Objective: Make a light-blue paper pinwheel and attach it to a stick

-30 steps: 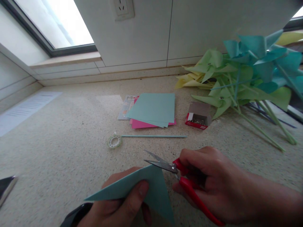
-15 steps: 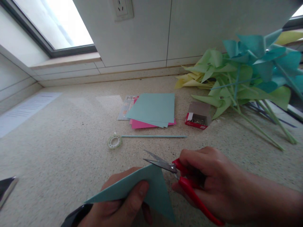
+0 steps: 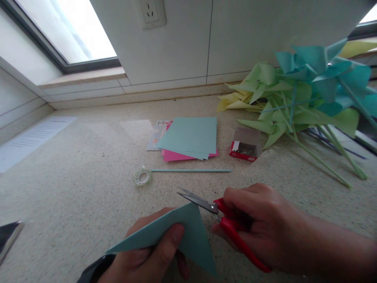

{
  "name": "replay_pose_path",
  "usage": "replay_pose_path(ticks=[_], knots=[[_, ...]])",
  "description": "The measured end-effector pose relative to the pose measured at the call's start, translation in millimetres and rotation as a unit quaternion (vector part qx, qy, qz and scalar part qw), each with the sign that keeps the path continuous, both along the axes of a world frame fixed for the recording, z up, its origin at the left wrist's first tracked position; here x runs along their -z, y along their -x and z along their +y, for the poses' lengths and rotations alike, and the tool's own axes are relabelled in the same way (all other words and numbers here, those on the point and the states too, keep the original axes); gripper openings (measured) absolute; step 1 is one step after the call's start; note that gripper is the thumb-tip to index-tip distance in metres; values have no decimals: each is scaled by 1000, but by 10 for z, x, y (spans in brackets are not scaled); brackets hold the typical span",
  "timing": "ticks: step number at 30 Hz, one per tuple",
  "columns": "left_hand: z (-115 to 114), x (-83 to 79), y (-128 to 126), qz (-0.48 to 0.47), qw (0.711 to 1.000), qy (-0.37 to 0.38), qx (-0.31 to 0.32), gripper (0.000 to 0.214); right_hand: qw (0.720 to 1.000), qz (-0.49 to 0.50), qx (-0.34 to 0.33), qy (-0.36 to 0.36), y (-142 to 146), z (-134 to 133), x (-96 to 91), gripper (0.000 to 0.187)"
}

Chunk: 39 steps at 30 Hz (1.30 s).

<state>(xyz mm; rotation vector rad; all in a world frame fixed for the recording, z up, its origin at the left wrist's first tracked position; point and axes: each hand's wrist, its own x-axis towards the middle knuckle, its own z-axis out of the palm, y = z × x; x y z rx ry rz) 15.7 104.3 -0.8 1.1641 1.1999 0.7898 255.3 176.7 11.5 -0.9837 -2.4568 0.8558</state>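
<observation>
My left hand (image 3: 150, 251) pinches a folded teal paper triangle (image 3: 191, 237) low in the view, thumb on top and fingers beneath. My right hand (image 3: 259, 224) is wrapped round the red handles of a pair of scissors (image 3: 218, 214). The scissor blades are nearly closed and lie at the triangle's upper corner, pointing left. Just beyond them on the speckled counter (image 3: 88, 188) lie a small roll of tape (image 3: 143, 177) and a thin teal stick (image 3: 191, 170).
A stack of teal and pink paper sheets (image 3: 190, 137) lies mid-counter, with an open red box of pins (image 3: 246, 144) to its right. A heap of green, yellow and teal paper pinwheels (image 3: 306, 94) on sticks fills the right. A printed sheet (image 3: 29, 139) lies far left; a dark object (image 3: 7, 236) pokes in at the left edge.
The scissor blades have drawn almost together at the triangle's corner. Both hands and the paper stay nearly where they were.
</observation>
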Motion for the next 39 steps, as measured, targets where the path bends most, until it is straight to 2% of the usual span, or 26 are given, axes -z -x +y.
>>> replay_pose_path(ticks=[5,9,12,15,17,21,25,35,39], knots=[[-17,-1,9,19,999,17,-20,45,997,33,48,42,-5,26,12,36],[-34,32,31,22,999,16,-20,45,985,100,79,115,9,39,29,36],[-37,39,52,30,999,18,-7,50,964,144,80,208,32,17,33,34],[-25,24,64,61,998,7,10,58,930,182,49,316,57,-15,9,31],[-9,23,65,76,997,-4,16,63,915,180,33,359,71,-24,-1,31],[27,67,60,75,997,-17,5,68,917,185,37,352,88,1,40,30],[36,115,48,65,998,-6,-2,69,907,209,43,364,100,39,74,29],[24,179,38,31,999,3,-22,62,907,211,28,362,106,30,84,31],[13,206,65,6,1000,4,-2,57,897,226,36,378,103,51,98,35]])
